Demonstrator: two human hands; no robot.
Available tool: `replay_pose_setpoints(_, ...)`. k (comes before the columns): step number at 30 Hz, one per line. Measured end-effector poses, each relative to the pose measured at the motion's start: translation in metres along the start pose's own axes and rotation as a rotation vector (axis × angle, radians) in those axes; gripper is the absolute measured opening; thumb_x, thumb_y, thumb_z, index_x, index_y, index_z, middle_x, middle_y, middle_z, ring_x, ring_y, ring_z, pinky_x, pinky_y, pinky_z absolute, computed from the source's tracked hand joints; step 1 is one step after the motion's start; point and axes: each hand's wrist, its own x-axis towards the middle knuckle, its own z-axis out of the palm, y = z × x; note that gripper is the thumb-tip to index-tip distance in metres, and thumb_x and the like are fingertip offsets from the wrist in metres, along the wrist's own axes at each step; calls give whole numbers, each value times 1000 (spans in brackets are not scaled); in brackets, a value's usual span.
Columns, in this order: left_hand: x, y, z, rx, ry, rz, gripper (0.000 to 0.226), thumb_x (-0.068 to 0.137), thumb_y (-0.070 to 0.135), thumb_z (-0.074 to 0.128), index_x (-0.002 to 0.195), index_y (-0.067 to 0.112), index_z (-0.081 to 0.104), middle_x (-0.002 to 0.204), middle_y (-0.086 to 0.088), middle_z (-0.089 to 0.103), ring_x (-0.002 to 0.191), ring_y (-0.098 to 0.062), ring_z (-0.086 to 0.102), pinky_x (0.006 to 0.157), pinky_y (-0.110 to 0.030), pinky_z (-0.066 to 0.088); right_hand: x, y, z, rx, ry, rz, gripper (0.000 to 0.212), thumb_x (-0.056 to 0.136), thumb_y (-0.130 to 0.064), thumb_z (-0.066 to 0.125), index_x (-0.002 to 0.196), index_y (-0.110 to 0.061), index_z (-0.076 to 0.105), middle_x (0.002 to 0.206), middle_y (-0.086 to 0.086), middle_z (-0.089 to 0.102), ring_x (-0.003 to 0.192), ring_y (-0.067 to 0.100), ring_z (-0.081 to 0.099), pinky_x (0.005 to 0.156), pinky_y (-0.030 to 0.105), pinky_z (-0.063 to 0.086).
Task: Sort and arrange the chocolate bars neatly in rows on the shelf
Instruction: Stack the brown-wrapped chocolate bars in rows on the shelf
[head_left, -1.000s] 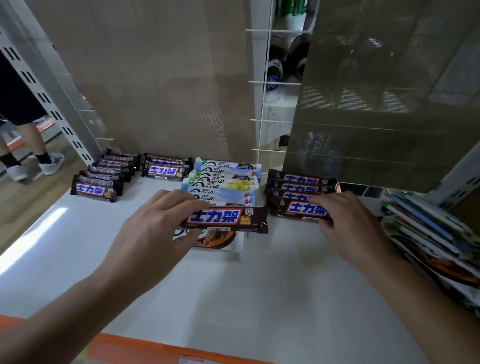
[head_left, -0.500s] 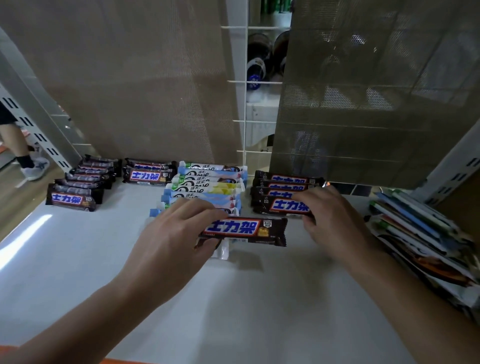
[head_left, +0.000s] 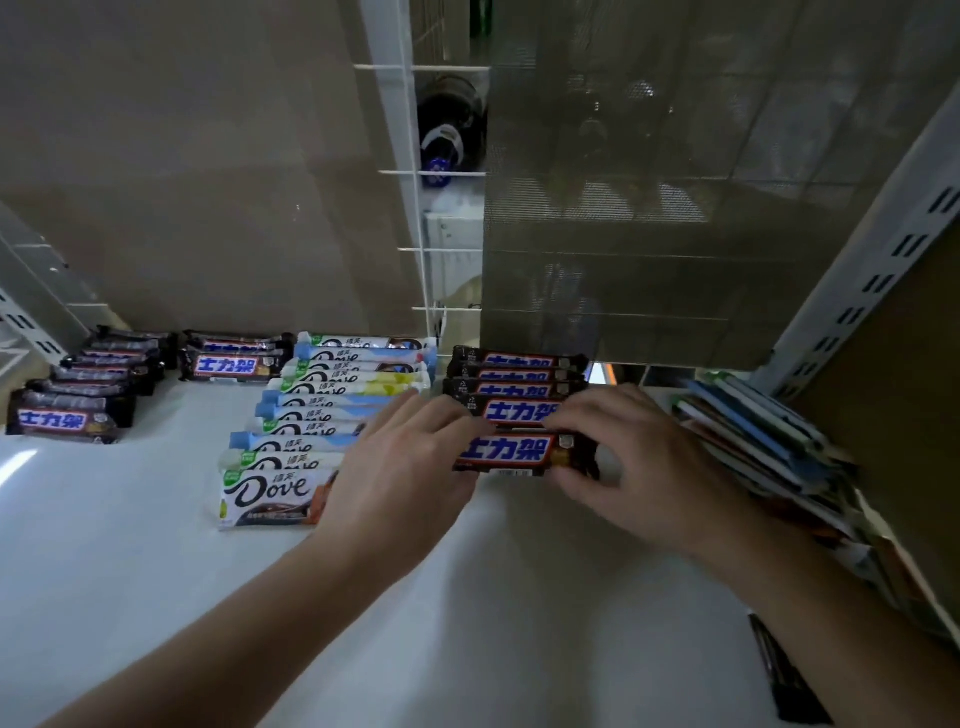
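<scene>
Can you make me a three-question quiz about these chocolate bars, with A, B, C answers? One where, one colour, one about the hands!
1. Where is the held bar? A in a basket; B at the front of the right brown row; C on the floor.
2. Its big letters are: A green; B blue; C yellow.
3. Who holds it? A nobody; B one hand only; C left hand and right hand.
Answers: B, it sits just before that row; B, blue letters show; C, fingers pinch both ends.
</scene>
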Motion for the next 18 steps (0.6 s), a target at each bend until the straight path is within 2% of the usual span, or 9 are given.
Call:
replay_pose_setpoints(2,7,3,7,30,-22,-1,35,73,21,76,107,22,67,101,5,65,90,-18,58,82,-34,48,-5,9,4,-63,-17,-10,43,79,-34,70,121,-27,61,113,-13,59,108,3,46,88,10,35)
replay_pose_setpoints(7,23,10,22,129,-94,13,35,76,34,74,108,27,64,103,6,66,93,-19,60,88,-35,45,-3,22,18,-111,56,45,46,76,-17,76,119,-21,64,111,-5,60,107,14,51,87,33,50)
replay_pose_setpoints(18,33,0,30,165,-146,4,36,81,41,66,114,27,62,111,4,65,100,-22,59,92,-40,43,7,25,30,-165,129,99,45,76,-16,75,119,-23,65,106,-3,56,101,18,51,77,34,51)
